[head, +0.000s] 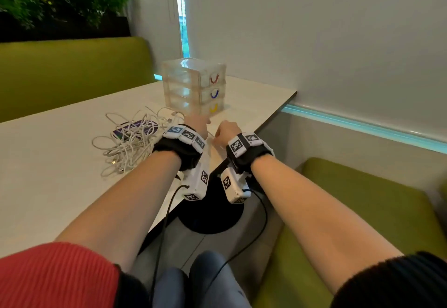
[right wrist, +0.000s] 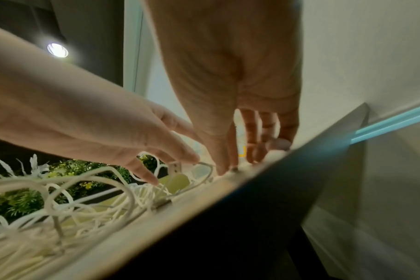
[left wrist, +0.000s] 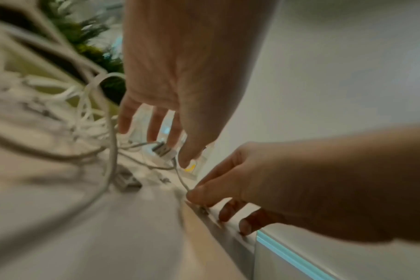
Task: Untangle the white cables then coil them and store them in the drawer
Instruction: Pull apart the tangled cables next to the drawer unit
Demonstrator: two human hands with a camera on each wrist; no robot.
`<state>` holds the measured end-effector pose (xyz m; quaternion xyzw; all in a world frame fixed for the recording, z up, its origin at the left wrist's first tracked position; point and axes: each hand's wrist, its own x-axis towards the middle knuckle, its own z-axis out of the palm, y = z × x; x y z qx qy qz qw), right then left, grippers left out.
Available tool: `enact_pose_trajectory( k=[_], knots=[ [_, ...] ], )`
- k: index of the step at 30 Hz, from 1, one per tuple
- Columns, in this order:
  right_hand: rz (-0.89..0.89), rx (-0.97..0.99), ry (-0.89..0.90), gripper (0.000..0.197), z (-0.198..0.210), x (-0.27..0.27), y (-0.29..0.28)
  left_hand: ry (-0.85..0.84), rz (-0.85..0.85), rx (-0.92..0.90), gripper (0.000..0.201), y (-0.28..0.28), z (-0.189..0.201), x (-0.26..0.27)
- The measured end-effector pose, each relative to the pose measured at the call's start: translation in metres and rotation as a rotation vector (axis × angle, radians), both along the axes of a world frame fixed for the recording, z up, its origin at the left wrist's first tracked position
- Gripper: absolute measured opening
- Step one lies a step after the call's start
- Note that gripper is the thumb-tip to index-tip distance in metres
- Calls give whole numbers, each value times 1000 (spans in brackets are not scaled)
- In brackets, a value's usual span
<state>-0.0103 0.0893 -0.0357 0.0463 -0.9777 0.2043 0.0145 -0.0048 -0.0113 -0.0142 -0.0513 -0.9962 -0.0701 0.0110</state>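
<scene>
A tangle of white cables [head: 128,145] lies on the white table [head: 48,174], left of both hands. Behind the hands stands a clear drawer unit [head: 193,85] with red, blue and yellow handles, all three drawers closed. My left hand [head: 197,121] pinches one white cable just below its USB plug [left wrist: 162,150]. That cable [left wrist: 181,179] runs down to my right hand [head: 226,129], which pinches it at the table's right edge. In the right wrist view the right hand [right wrist: 224,168] has its fingertips down on the table edge, close to the left hand [right wrist: 194,159].
A dark purple flat object [head: 135,128] lies under the cable tangle. Green benches [head: 72,70] run behind and to the right of the table. A wall [head: 338,41] stands close on the right. The table's black round base [head: 210,215] is below the edge.
</scene>
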Motion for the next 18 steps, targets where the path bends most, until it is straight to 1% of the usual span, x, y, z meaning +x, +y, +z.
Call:
enact_pose_trajectory(
  k=[2, 4, 5, 7, 9, 12, 14, 16, 18],
  knots=[
    [4, -32, 16, 18, -5, 1, 1, -21, -18, -7, 57, -2, -3, 1],
    [9, -69, 38, 18, -7, -1, 5, -54, -57, -58, 62, 0, 2, 3],
    [10, -101, 43, 17, -7, -2, 9, -66, -68, -85, 59, 2, 5, 5],
    [26, -210, 61, 16, -7, -7, 16, -64, -98, -115, 45, 7, 7, 0],
    [28, -308, 133, 15, -6, -9, 21, -42, -123, -95, 33, 14, 9, -1],
    [-2, -417, 243, 16, -6, -7, 24, 18, -135, 63, 30, 25, 14, -1],
    [-14, -550, 297, 19, -6, -1, 26, 53, -136, 175, 28, 28, 18, -1],
    [0, -637, 332, 31, -6, 7, 26, 131, -120, 356, 27, 27, 22, -2],
    [60, -685, 298, 46, -4, 16, 23, 283, -104, 580, 27, 27, 28, -5]
  ],
)
